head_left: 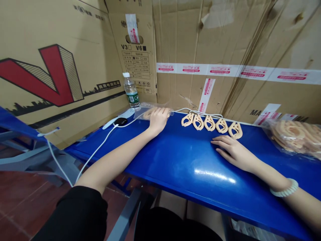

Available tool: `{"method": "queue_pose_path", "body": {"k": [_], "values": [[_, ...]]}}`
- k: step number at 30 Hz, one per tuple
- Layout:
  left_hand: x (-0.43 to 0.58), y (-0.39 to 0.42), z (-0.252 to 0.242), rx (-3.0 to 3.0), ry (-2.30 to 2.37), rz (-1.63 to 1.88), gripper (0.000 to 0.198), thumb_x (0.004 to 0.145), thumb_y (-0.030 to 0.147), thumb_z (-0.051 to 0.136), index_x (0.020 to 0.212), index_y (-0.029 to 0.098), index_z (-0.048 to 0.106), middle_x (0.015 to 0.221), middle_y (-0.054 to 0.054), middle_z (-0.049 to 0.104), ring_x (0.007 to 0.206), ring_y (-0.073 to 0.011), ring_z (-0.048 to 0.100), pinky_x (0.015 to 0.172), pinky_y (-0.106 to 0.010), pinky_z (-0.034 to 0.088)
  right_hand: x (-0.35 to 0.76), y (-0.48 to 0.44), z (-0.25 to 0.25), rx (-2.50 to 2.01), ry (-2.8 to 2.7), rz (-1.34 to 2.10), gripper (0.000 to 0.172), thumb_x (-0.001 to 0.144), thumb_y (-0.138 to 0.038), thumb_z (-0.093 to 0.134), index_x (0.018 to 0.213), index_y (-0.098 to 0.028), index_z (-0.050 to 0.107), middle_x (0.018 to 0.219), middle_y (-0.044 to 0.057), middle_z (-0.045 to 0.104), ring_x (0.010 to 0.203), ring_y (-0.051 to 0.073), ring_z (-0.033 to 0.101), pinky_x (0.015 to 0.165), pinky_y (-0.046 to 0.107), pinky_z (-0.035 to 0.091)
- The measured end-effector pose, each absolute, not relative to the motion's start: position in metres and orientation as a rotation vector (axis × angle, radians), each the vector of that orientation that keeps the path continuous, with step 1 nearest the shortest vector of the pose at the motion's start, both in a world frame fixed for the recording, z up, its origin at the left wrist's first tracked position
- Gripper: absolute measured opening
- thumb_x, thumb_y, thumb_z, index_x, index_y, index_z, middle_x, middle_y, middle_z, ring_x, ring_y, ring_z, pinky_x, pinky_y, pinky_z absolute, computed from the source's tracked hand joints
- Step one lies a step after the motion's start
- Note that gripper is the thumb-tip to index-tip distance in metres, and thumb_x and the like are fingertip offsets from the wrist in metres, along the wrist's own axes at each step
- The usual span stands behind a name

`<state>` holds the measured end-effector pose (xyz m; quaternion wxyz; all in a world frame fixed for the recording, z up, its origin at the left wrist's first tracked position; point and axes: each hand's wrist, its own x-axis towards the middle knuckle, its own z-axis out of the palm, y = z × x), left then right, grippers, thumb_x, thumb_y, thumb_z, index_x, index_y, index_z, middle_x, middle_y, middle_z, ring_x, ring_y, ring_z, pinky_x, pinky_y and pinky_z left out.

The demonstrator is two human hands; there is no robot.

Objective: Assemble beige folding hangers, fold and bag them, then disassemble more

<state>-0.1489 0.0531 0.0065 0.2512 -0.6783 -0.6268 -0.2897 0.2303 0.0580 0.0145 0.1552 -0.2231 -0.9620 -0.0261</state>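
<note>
My left hand is at the back of the blue table, its fingers curled over a clear plastic bag with beige pieces inside. The fingertips are partly hidden behind the hand. Several beige teardrop-shaped plastic pieces, which look like folded travel hangers, lie in a row right of that hand. My right hand rests palm down in front of the row's right end, fingers stretched out and holding nothing. It is nearest the rightmost beige piece, without touching it.
A second clear bag of beige pieces lies at the right. At the back left stand a water bottle, a black oval device and a light blue strip. A white cable crosses the table. Cardboard boxes wall the back and left.
</note>
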Motion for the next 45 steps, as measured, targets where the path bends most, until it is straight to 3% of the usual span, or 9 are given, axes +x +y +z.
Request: {"method": "queue_pose_path", "body": {"k": [7, 11, 17, 22, 30, 34, 38, 41, 45], "values": [[-0.139, 0.043, 0.013, -1.828, -1.518, -0.808, 0.023, 0.100, 0.016, 0.047, 0.099, 0.016, 0.070, 0.094, -0.011, 0.073, 0.085, -0.0243, 0.067, 0.067, -0.033, 0.047, 0.230, 0.056, 0.018, -0.605, -2.752, -0.086, 0.032, 0.100, -0.033, 0.047, 0.121, -0.021, 0.069, 0.123, 0.014, 0.068, 0.114, 0.029, 0.064, 0.098, 0.050, 0.053], [-0.124, 0.024, 0.022, -1.868, -1.272, -0.875, 0.023, 0.101, 0.014, 0.046, 0.101, 0.018, 0.069, 0.100, -0.007, 0.075, 0.087, -0.0197, 0.069, 0.071, -0.030, 0.049, 0.234, 0.056, 0.029, -0.616, -2.707, -0.130, 0.029, 0.099, -0.034, 0.049, 0.114, -0.023, 0.071, 0.121, 0.012, 0.069, 0.113, 0.030, 0.064, 0.097, 0.051, 0.053], [-0.087, -0.004, 0.026, -2.023, -0.422, -1.158, 0.012, 0.097, 0.013, 0.057, 0.090, 0.017, 0.065, 0.092, -0.004, 0.076, 0.085, -0.0159, 0.072, 0.076, -0.027, 0.057, 0.258, 0.060, 0.060, -0.765, -2.363, -0.223, 0.024, 0.097, -0.035, 0.053, 0.105, -0.022, 0.072, 0.108, 0.011, 0.074, 0.102, 0.030, 0.068, 0.092, 0.050, 0.055], [-0.054, -0.025, 0.016, -2.251, -0.176, -1.081, 0.017, 0.097, 0.013, 0.057, 0.081, 0.017, 0.064, 0.092, -0.004, 0.078, 0.091, -0.0158, 0.074, 0.081, -0.027, 0.061, 0.273, 0.058, 0.071, -0.979, -2.121, -0.104, 0.023, 0.095, -0.037, 0.055, 0.100, -0.023, 0.073, 0.097, 0.008, 0.076, 0.091, 0.028, 0.071, 0.084, 0.047, 0.057], [-0.037, -0.044, 0.004, -2.434, -0.212, -0.804, 0.010, 0.095, 0.014, 0.057, 0.093, 0.017, 0.067, 0.091, -0.003, 0.076, 0.088, -0.0169, 0.072, 0.068, -0.026, 0.057, 0.263, 0.053, 0.054, -0.932, -2.204, 0.098, 0.028, 0.099, -0.035, 0.051, 0.114, -0.021, 0.069, 0.113, 0.009, 0.074, 0.102, 0.026, 0.070, 0.092, 0.048, 0.056], [-0.037, -0.047, 0.007, -2.551, -0.305, -0.876, 0.030, 0.095, 0.037, 0.055, 0.112, 0.016, 0.067, 0.096, -0.008, 0.076, 0.087, -0.0237, 0.069, 0.063, -0.033, 0.055, 0.259, 0.050, 0.050, -0.852, -2.390, 0.141, 0.037, 0.102, -0.040, 0.047, 0.130, -0.021, 0.063, 0.130, 0.012, 0.067, 0.119, 0.028, 0.063, 0.101, 0.052, 0.051], [-0.031, -0.053, 0.007, -2.796, -0.320, -0.743, 0.062, 0.096, 0.060, 0.049, 0.133, 0.011, 0.058, 0.123, -0.017, 0.070, 0.110, -0.0326, 0.065, 0.095, -0.050, 0.052, 0.244, 0.039, 0.048, -0.814, -2.614, 0.134, 0.056, 0.101, -0.050, 0.046, 0.144, -0.014, 0.053, 0.146, 0.018, 0.056, 0.137, 0.031, 0.050, 0.114, 0.054, 0.041], [-0.025, -0.059, 0.001, -2.988, -0.277, -0.586, 0.074, 0.097, 0.063, 0.046, 0.145, 0.007, 0.046, 0.143, -0.020, 0.057, 0.133, -0.0344, 0.053, 0.118, -0.054, 0.033, 0.231, 0.030, 0.044, -0.844, -2.755, 0.090, 0.070, 0.099, -0.059, 0.046, 0.149, -0.011, 0.048, 0.157, 0.020, 0.043, 0.148, 0.035, 0.034, 0.121, 0.057, 0.027], [-0.023, -0.061, -0.005, -3.127, -0.272, -0.488, 0.072, 0.099, 0.060, 0.042, 0.150, 0.009, 0.040, 0.148, -0.019, 0.052, 0.141, -0.0336, 0.046, 0.126, -0.055, 0.015, 0.224, 0.027, 0.031, -0.876, -2.870, 0.110, 0.078, 0.097, -0.066, 0.045, 0.153, -0.012, 0.043, 0.164, 0.020, 0.028, 0.154, 0.036, 0.017, 0.125, 0.060, 0.013]]}}
